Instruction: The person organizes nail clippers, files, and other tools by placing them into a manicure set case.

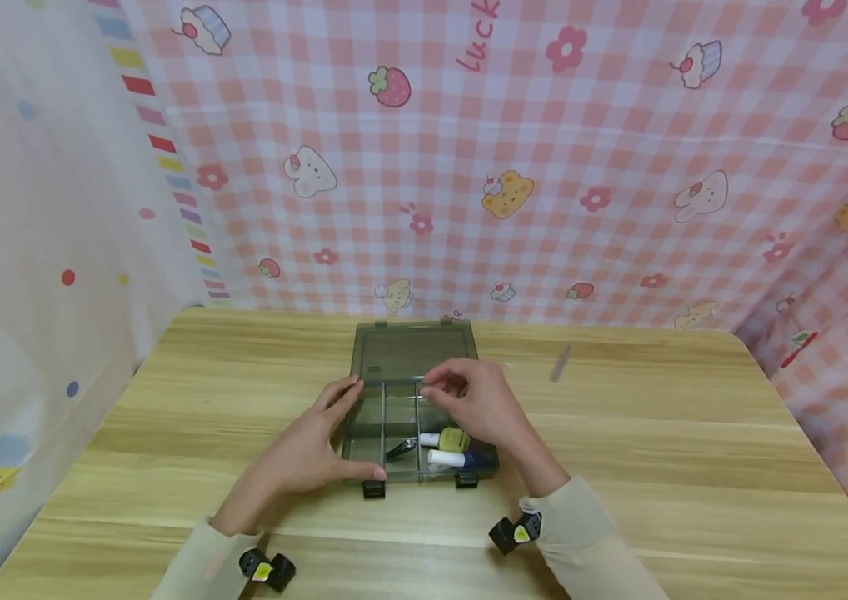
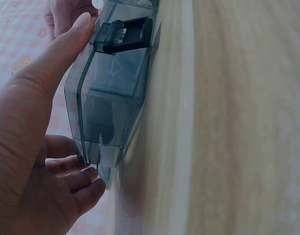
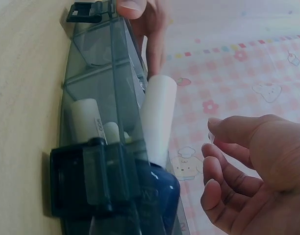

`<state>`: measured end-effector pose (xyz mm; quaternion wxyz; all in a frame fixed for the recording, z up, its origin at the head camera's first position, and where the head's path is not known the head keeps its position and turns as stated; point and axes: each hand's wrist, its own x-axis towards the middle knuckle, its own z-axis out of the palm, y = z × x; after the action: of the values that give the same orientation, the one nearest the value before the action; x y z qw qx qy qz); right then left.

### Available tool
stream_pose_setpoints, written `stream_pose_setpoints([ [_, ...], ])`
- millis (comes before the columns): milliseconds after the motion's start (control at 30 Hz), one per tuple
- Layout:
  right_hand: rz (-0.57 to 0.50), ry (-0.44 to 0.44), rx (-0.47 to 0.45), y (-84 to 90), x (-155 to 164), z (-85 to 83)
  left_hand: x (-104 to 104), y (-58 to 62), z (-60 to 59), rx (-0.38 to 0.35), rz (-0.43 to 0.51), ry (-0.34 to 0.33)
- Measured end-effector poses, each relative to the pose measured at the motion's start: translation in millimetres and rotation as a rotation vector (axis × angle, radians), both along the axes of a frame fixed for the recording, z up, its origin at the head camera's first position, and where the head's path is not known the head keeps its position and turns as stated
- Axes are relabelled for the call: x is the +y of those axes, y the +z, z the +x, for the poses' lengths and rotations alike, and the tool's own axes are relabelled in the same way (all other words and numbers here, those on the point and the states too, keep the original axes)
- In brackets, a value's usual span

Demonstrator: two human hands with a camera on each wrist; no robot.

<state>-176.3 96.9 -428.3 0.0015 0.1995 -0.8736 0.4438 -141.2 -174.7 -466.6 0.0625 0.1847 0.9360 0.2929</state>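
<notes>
Foremost, latches: two, black, on the front wall of the box, on the side facing the person.
Box: on the tabletop, directly ahead; dividers run front to back, making three columns.
Left hand: grips the box's left side, thumb at the front rim by a latch, fingers bent round the far left corner.
Navy bottle: front of right column, long axis left to right, white cap leftward; the right hand is the nearer one.
Yellow bottle: just behind the navy, lying much the same way, white cap also leftward.
Clipper: front of middle column, slanted; left thumb nearer than right fingertips.
Right hand: above the far part of the right column, thumb and forefinger tips close together; cannot tell whether anything small is pinched.
Key relation: right fingertips lie beyond both bottles, near the far end of the right-hand divider, directed left. Judged the working hand; left seems to steady.
Lid: folded back at the box's far side.
Tube: pink, on the tabletop right of the lid, apart from the box, long axis mostly front to back; right hand nearer.
Cloth: pink check, behind everything.
</notes>
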Motion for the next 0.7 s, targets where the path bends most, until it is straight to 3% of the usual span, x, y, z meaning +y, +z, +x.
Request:
stream_pose_setpoints([
  [700, 0.040, 0.035, -0.009, 5.0, -3.4, -0.9, -0.2, 1.2, 0.6, 0.001, 0.016, -0.005],
])
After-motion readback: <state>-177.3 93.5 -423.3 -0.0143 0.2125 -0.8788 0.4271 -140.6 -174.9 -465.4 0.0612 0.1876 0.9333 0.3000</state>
